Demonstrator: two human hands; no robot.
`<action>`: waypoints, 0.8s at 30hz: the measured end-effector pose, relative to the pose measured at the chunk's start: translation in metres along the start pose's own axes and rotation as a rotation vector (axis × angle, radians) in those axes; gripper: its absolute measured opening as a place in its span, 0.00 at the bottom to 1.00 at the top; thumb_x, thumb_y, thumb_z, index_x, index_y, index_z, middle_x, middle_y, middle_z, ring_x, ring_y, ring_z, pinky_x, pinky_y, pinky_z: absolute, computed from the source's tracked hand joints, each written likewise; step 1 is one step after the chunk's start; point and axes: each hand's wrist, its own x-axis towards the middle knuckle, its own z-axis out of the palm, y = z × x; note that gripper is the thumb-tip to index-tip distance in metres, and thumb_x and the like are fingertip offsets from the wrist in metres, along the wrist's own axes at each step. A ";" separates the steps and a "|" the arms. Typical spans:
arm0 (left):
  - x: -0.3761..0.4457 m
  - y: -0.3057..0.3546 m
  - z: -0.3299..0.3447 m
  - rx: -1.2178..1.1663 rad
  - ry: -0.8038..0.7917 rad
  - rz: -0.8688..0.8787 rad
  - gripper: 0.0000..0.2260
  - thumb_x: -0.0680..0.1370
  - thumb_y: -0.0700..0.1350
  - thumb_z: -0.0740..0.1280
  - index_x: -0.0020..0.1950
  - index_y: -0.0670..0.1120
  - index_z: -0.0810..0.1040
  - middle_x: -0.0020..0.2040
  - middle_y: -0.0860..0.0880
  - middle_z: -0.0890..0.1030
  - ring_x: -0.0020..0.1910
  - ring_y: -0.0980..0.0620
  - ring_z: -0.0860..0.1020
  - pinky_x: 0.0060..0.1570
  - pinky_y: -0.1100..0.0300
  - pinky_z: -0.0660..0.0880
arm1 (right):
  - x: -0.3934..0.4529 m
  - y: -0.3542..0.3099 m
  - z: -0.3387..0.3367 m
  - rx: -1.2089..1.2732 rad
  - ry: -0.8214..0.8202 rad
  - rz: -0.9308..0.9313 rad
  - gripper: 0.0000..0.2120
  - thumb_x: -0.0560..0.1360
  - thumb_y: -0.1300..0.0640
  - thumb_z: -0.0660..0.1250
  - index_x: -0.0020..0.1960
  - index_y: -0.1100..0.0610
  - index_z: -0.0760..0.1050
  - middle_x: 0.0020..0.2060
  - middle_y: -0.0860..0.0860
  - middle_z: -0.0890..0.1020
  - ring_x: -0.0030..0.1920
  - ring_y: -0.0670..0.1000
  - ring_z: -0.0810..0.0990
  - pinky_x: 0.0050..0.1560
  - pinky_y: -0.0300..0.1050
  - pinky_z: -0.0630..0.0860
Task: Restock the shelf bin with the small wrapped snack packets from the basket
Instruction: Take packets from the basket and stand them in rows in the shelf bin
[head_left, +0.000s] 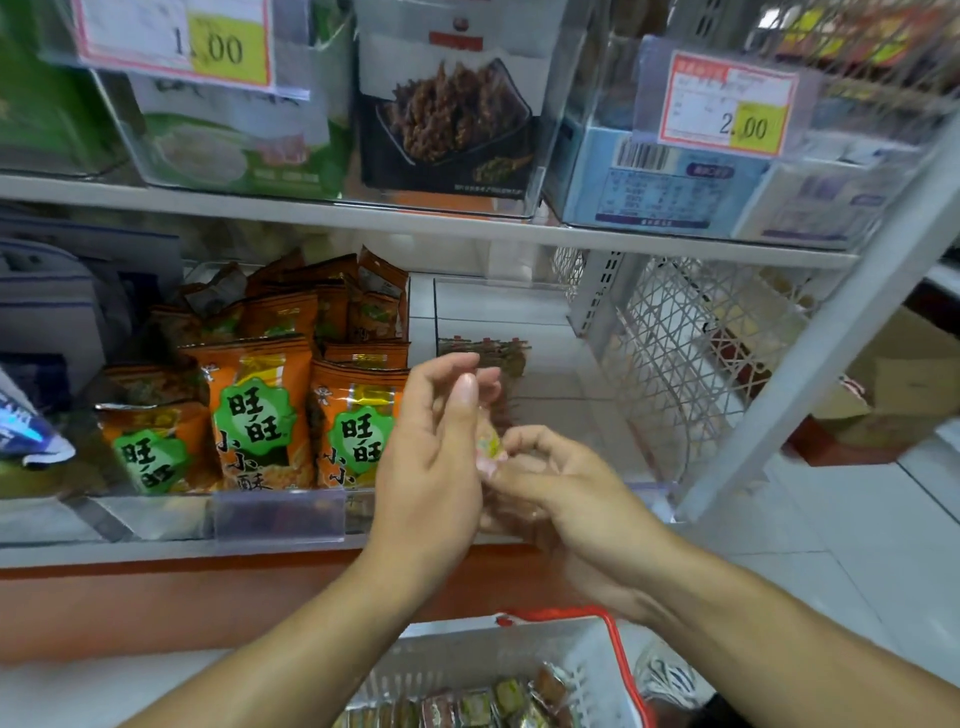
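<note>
Both hands are meeting in front of the lower shelf. The left hand (434, 457) is standing upright with its fingers loosely curved, thumb and fingertips closing on the top of a small wrapped packet (488, 448) (pale wrapper, a patch of yellow-green, blurred). The right hand (553, 486) is lying lower and to the right, its fingers curled in toward the same packet and pinching its lower edge, so the packet is being held between the two hands, just in front of the clear bin (519, 332).

That bin is sitting on the lower shelf to the right of the orange snack bags (260, 415), and a few brownish packets (485, 351) are showing at its back; the rest of its contents are hidden behind the hands.

The basket (519, 660) is sitting at the bottom of the view below the wrists, white with a red handle (608, 631), and more small wrapped packets (483, 704) are lying in it in a row.

On the upper shelf, clear bins are holding a green-and-white box (234, 145), a black box with a picture of brown strips (452, 119) and a pale blue box (665, 192). Two price tags (727, 106) are hanging on the bin fronts, reading 1.00 and 2.00. White lattice panelling (685, 338) is closing the shelf's right end.
</note>
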 end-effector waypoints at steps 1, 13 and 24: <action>0.000 -0.003 -0.001 0.087 -0.027 0.025 0.14 0.83 0.52 0.62 0.66 0.49 0.73 0.61 0.53 0.82 0.62 0.60 0.79 0.61 0.66 0.75 | 0.009 -0.003 -0.007 -0.006 0.070 -0.033 0.15 0.69 0.62 0.74 0.49 0.57 0.71 0.36 0.51 0.84 0.33 0.46 0.83 0.36 0.43 0.82; -0.017 -0.052 -0.001 1.304 -0.694 0.135 0.39 0.80 0.60 0.63 0.83 0.51 0.45 0.84 0.51 0.48 0.81 0.52 0.37 0.73 0.56 0.27 | 0.185 -0.014 -0.119 -1.317 0.413 -0.157 0.08 0.70 0.56 0.79 0.47 0.51 0.82 0.50 0.53 0.84 0.49 0.51 0.82 0.42 0.34 0.72; -0.015 -0.051 -0.001 1.310 -0.743 0.142 0.35 0.80 0.57 0.62 0.82 0.51 0.50 0.83 0.51 0.53 0.81 0.54 0.43 0.65 0.63 0.22 | 0.237 0.002 -0.130 -0.970 0.615 -0.027 0.18 0.73 0.59 0.72 0.60 0.57 0.70 0.54 0.59 0.80 0.51 0.58 0.81 0.45 0.48 0.80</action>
